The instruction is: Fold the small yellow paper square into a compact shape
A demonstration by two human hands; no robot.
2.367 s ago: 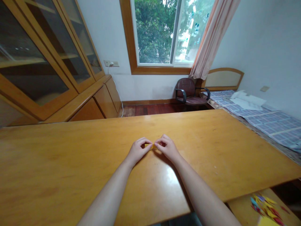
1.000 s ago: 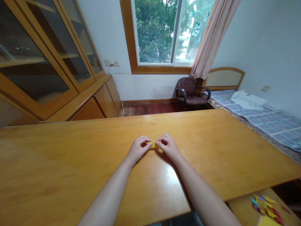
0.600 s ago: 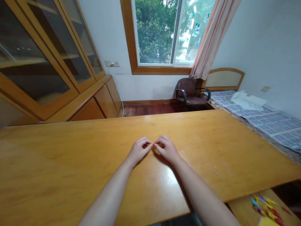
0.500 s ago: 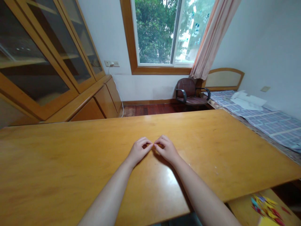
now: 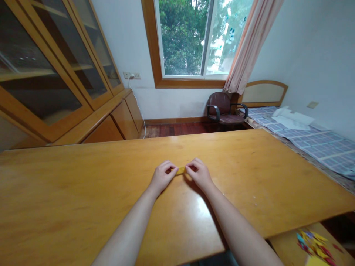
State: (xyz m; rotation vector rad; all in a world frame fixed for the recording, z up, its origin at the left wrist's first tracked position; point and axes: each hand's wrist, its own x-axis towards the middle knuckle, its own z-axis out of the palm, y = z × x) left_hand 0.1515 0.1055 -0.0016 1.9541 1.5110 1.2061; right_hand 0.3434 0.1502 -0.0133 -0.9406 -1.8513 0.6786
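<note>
A small folded piece of yellow paper [image 5: 181, 170] lies on the wooden table [image 5: 83, 184], near its middle. My left hand [image 5: 162, 177] pinches the paper's left end with curled fingers. My right hand [image 5: 199, 174] pinches the right end the same way. The two hands sit side by side, knuckles up, and cover most of the paper. Only a short yellow strip shows between the fingertips.
A lower wooden surface at the bottom right holds several coloured paper pieces [image 5: 313, 245]. Glass-door cabinets [image 5: 55, 74] run along the left wall. A dark red chair [image 5: 223, 109] stands under the window, and a bed with a checked cover [image 5: 313, 142] lies on the right.
Half a second ago my fingertips met and hid the paper. Now the hands have drawn slightly apart and a yellow strip shows between them again.
</note>
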